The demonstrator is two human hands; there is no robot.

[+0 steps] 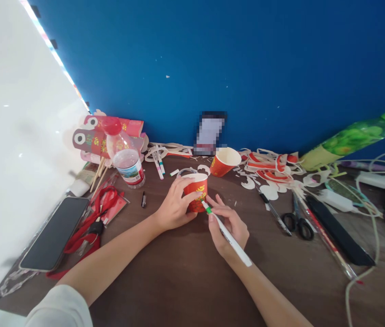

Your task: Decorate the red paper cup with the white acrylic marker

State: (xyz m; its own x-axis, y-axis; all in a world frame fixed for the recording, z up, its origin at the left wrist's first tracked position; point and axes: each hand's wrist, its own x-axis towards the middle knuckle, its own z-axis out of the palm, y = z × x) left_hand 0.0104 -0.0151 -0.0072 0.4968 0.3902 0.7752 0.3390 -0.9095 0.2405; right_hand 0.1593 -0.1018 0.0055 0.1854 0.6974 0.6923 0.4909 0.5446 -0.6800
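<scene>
My left hand [175, 206] is wrapped around a red paper cup [202, 181] with yellow lettering, which stands on the dark wooden table. In my right hand [229, 227] is a white marker [230, 241] with a green band near its tip. The tip points at the front of the cup and seems to touch it. A small green-and-white marker cap [174, 173] lies just behind the cup. Beyond it, to the right, a second red paper cup [225, 161] is tilted, its white inside showing.
At left are a phone [55, 231], a red lanyard [90, 231], a cut plastic bottle [129, 169] and red paper figures [93, 141]. Several red-and-white paper scraps [270, 168], scissors [297, 225], a pen [274, 213], a black case [338, 231] and white cables [376, 222] crowd the right.
</scene>
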